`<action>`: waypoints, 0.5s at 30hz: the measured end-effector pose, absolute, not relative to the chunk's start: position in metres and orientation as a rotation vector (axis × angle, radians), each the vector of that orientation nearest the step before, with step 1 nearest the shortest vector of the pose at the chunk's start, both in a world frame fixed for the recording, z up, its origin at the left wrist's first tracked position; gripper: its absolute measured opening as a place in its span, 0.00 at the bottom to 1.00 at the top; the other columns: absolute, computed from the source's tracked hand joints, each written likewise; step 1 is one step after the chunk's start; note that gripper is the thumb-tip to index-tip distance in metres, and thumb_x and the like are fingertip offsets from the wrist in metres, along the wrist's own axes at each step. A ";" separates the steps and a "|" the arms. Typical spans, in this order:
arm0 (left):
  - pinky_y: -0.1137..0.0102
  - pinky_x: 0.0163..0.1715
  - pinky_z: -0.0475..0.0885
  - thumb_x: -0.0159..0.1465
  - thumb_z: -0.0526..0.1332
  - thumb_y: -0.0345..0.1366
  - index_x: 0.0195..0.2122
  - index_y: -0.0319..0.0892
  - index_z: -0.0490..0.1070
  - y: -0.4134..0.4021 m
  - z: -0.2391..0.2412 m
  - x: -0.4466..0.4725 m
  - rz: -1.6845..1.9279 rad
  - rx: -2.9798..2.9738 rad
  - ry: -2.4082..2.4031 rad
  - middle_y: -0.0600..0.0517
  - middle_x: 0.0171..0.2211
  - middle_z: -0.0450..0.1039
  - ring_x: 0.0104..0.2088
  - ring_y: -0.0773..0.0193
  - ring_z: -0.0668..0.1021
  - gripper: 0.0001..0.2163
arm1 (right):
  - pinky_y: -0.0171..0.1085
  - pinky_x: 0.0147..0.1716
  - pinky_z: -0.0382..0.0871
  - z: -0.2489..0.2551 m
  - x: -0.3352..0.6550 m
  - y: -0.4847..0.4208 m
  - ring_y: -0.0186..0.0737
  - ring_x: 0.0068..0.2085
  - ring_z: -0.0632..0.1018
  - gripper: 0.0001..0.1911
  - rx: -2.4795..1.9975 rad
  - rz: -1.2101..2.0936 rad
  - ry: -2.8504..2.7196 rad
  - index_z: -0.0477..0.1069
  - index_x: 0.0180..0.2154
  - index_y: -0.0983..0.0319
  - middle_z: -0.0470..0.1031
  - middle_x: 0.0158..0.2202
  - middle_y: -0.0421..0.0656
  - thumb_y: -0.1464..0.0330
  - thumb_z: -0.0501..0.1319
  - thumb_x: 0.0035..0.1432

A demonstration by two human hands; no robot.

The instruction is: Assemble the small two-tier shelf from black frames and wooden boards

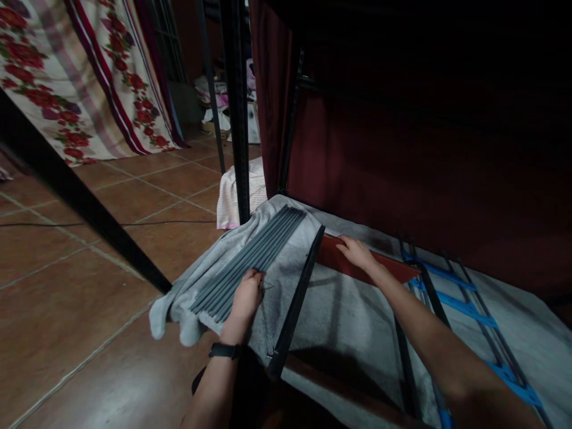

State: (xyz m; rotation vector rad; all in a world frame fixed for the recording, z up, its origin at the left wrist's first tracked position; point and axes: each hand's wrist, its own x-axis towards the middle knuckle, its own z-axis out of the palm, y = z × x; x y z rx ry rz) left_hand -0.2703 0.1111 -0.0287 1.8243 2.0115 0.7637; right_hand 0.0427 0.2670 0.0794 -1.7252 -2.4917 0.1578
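Note:
My left hand (247,294) is closed beside a row of grey rods (257,256), with thin dark wire (268,286) sticking out past its fingertips. The rods lie side by side on a grey blanket (295,298). My right hand (356,251) grips the upper edge of a reddish-brown board (393,268). That board spans between a black metal bar (299,292) and another dark bar (433,295) to its right. A bolt (270,354) shows at the near end of the first bar. What lies under my left fingers is hidden.
Blue plastic pieces (467,307) cross dark rods on the right. A black upright post (239,119) and a slanted black bar (89,196) stand at the left. A dark red curtain (379,161) hangs behind; a cable (147,223) crosses the tiled floor.

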 end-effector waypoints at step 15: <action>0.68 0.41 0.66 0.65 0.49 0.30 0.34 0.41 0.69 0.117 -0.023 -0.262 0.414 2.030 2.125 0.44 0.45 0.66 0.44 0.58 0.72 0.09 | 0.40 0.50 0.66 0.074 0.045 0.273 0.47 0.53 0.75 0.20 -1.726 0.216 -2.423 0.69 0.56 0.58 0.76 0.52 0.46 0.63 0.54 0.64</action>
